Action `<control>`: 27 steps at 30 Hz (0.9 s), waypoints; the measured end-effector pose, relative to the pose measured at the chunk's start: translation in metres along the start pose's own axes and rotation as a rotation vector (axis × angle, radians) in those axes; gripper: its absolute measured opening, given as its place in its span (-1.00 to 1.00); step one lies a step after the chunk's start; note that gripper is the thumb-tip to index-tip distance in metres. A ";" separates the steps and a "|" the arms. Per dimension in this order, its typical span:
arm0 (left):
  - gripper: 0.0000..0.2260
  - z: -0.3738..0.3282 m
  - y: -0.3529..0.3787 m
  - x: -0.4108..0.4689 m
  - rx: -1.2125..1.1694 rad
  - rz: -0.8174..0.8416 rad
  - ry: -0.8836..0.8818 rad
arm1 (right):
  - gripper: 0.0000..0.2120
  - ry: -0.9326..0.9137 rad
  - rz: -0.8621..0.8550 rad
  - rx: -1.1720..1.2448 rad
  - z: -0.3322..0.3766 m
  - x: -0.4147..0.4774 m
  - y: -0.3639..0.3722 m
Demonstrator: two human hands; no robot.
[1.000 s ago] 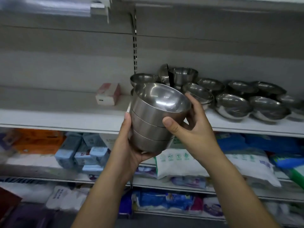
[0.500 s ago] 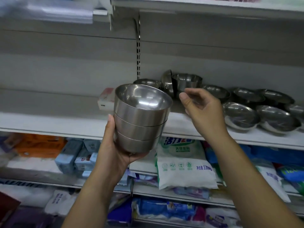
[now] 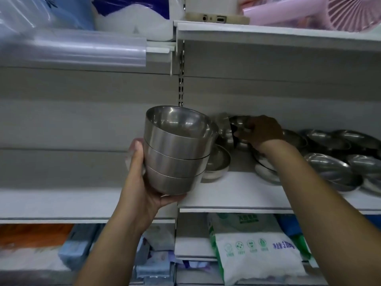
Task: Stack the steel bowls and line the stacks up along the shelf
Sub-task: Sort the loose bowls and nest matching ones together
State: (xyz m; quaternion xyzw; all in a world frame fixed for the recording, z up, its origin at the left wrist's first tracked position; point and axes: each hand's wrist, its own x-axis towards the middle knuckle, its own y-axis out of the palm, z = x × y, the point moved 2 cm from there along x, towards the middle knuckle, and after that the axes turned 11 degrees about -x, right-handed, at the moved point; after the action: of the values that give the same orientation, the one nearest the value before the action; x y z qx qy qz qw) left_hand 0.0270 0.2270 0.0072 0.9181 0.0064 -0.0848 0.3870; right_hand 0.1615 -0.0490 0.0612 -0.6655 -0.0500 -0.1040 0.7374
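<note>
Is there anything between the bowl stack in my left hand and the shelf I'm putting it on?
Partly. A loose bowl sits on the shelf right behind the stack held by the left hand. Nothing visible blocks the shelf left of it. The right hand grips a rear bowl.

Bowl stack (image 3: pixel 177 149) silver-grey; shelf (image 3: pixel 237 195) white; fan (image 3: pixel 350 11) pink, ribbed; bag (image 3: pixel 257 250) white, green print.
</note>
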 end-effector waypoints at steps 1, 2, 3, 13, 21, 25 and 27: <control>-0.46 -0.002 -0.001 0.003 0.002 0.003 -0.007 | -0.56 0.027 -0.002 -0.006 -0.001 0.003 0.002; -0.46 -0.003 -0.002 0.007 0.003 0.005 -0.016 | -0.59 0.050 -0.009 -0.001 -0.001 0.005 0.003; -0.47 -0.004 -0.003 0.009 0.001 0.005 -0.025 | -0.62 0.069 -0.017 0.008 -0.002 0.007 0.004; -0.47 -0.006 -0.007 0.017 0.006 0.034 -0.046 | -0.76 0.132 -0.171 0.203 -0.002 0.004 0.006; -0.44 -0.001 0.002 -0.002 0.042 0.023 -0.034 | -0.83 0.106 -0.365 0.465 0.007 -0.033 -0.037; -0.47 0.008 0.008 -0.019 0.042 0.022 -0.026 | -0.74 -0.001 -0.469 0.762 0.017 -0.080 -0.059; -0.60 0.013 0.016 -0.030 0.044 0.032 -0.014 | -0.75 -0.067 -0.505 0.826 0.022 -0.101 -0.069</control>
State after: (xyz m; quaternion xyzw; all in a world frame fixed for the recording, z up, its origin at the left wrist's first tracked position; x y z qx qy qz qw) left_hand -0.0029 0.2087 0.0142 0.9258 -0.0128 -0.0850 0.3682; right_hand 0.0494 -0.0252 0.1092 -0.2872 -0.2707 -0.2298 0.8896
